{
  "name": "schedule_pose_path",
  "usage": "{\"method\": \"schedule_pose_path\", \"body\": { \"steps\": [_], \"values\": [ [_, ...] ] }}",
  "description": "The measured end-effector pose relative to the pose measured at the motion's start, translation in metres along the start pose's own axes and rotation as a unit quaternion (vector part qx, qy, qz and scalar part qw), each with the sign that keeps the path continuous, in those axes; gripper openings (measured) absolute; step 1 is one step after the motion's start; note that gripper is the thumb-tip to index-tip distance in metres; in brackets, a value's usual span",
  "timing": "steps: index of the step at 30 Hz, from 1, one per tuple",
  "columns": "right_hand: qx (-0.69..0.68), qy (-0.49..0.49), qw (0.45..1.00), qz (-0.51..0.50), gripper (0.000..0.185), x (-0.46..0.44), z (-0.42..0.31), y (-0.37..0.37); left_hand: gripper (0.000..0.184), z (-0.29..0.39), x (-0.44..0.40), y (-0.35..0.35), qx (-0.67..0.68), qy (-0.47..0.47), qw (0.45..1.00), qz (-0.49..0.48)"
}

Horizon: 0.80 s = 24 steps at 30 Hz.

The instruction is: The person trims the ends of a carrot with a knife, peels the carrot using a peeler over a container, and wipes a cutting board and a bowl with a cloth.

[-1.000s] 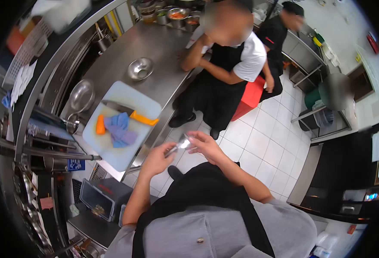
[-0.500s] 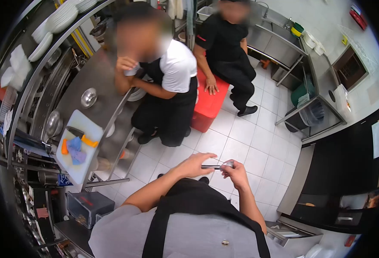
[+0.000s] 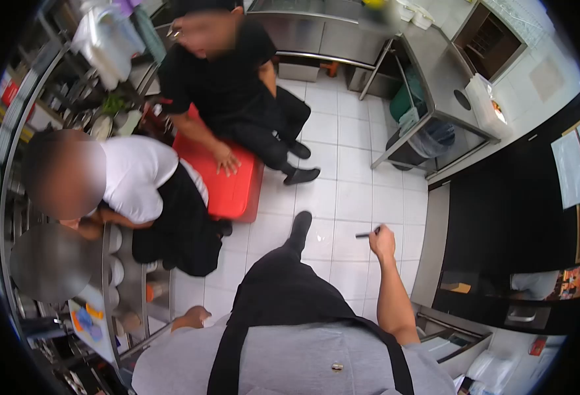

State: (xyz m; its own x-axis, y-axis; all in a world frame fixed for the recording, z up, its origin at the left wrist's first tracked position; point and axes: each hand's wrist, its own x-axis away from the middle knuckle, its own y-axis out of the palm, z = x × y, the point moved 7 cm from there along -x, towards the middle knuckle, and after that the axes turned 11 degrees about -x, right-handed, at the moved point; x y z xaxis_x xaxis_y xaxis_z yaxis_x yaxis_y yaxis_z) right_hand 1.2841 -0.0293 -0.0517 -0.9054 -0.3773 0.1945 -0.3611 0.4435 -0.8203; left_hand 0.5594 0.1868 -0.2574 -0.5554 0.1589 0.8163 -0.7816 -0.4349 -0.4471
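My right hand (image 3: 383,243) is raised over the floor tiles at the centre right, its fingers wrapped round a short, thin black tool (image 3: 363,235). The dark end sticks out to the left; its kind cannot be made out. My left hand (image 3: 193,317) hangs low beside my apron, near the steel counter's lower frame. Its fingers are too blurred and small to read, and a pale spot shows at its edge.
A co-worker in white (image 3: 138,174) leans on the counter at left. Another in black (image 3: 217,79) sits on a red box (image 3: 240,191). A white cutting board (image 3: 99,339) holds orange pieces and a blue cloth. A steel table (image 3: 435,72) with a bin below stands at upper right.
My hands have parted: the left has dropped down and left, away from the tool, while the right keeps it and has moved right. The view has shifted right, and one foot is now stepping forward.
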Motion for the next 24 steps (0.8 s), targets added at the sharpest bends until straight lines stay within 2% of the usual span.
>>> {"method": "schedule_pose_path", "body": {
  "steps": [1, 2, 3, 4, 6, 7, 8, 9, 10, 11, 12, 13, 15, 17, 18, 21, 23, 24],
  "values": [
    [0.017, 0.028, 0.999, -0.003, 0.024, -0.019, 0.019, -0.003, 0.047, 0.008, -0.010, -0.044, -0.005, 0.002, 1.000, 0.002],
    [0.034, 0.054, 0.998, -0.006, 0.024, -0.034, 0.039, -0.005, 0.043, -0.006, -0.028, -0.073, 0.169, -0.176, 0.968, -0.051],
    [0.051, 0.071, 0.996, 0.002, 0.026, -0.049, 0.066, -0.003, 0.039, -0.016, -0.037, -0.105, 0.324, -0.362, 0.873, -0.037],
    [0.060, 0.101, 0.993, -0.011, 0.028, -0.058, 0.082, -0.007, 0.041, -0.026, -0.062, -0.141, 0.360, -0.390, 0.847, -0.031],
    [0.092, 0.150, 0.984, -0.042, 0.030, -0.074, 0.120, -0.011, 0.046, -0.056, -0.165, -0.238, 0.236, -0.228, 0.944, -0.003],
    [0.113, 0.177, 0.975, -0.067, 0.031, -0.079, 0.133, -0.014, 0.049, -0.063, -0.209, -0.299, 0.152, -0.161, 0.974, 0.049],
    [0.132, 0.205, 0.965, -0.094, 0.032, -0.086, 0.144, -0.018, 0.051, -0.069, -0.243, -0.371, 0.110, -0.136, 0.977, 0.123],
    [0.149, 0.238, 0.954, -0.107, 0.031, -0.094, 0.151, -0.024, 0.047, -0.078, -0.260, -0.447, 0.167, -0.187, 0.937, 0.244],
    [0.164, 0.268, 0.942, -0.121, 0.030, -0.105, 0.157, -0.029, 0.045, -0.063, -0.258, -0.537, 0.146, -0.169, 0.923, 0.312],
    [0.166, 0.266, 0.941, -0.124, 0.030, -0.123, 0.160, -0.034, 0.040, -0.040, -0.249, -0.624, 0.189, -0.099, 0.875, 0.435],
    [0.172, 0.288, 0.931, -0.143, 0.030, -0.141, 0.169, -0.037, 0.037, -0.032, -0.253, -0.695, 0.260, -0.077, 0.860, 0.433],
    [0.179, 0.307, 0.921, -0.161, 0.031, -0.163, 0.176, -0.038, 0.036, -0.025, -0.258, -0.750, 0.289, -0.104, 0.849, 0.429],
    [0.184, 0.296, 0.924, -0.159, 0.028, -0.222, 0.172, -0.040, 0.035, -0.020, -0.280, -0.840, 0.249, -0.102, 0.863, 0.429],
    [0.185, 0.271, 0.926, -0.186, 0.026, -0.297, 0.156, -0.039, 0.036, -0.020, -0.299, -0.895, 0.278, -0.104, 0.852, 0.431],
    [0.190, 0.216, 0.937, -0.197, 0.026, -0.344, 0.153, -0.033, 0.037, -0.018, -0.310, -0.917, 0.303, -0.099, 0.844, 0.432],
    [0.199, 0.111, 0.957, -0.182, 0.029, -0.493, 0.075, -0.043, 0.039, -0.030, -0.355, -0.924, 0.346, -0.074, 0.804, 0.478],
    [0.205, 0.026, 0.959, -0.194, 0.032, -0.604, 0.026, -0.031, 0.032, -0.036, -0.377, -0.884, 0.324, -0.194, 0.831, 0.407],
    [0.189, -0.033, 0.965, -0.177, 0.035, -0.656, -0.012, -0.033, 0.030, -0.030, -0.381, -0.865, 0.261, -0.202, 0.862, 0.385]
  ]
}}
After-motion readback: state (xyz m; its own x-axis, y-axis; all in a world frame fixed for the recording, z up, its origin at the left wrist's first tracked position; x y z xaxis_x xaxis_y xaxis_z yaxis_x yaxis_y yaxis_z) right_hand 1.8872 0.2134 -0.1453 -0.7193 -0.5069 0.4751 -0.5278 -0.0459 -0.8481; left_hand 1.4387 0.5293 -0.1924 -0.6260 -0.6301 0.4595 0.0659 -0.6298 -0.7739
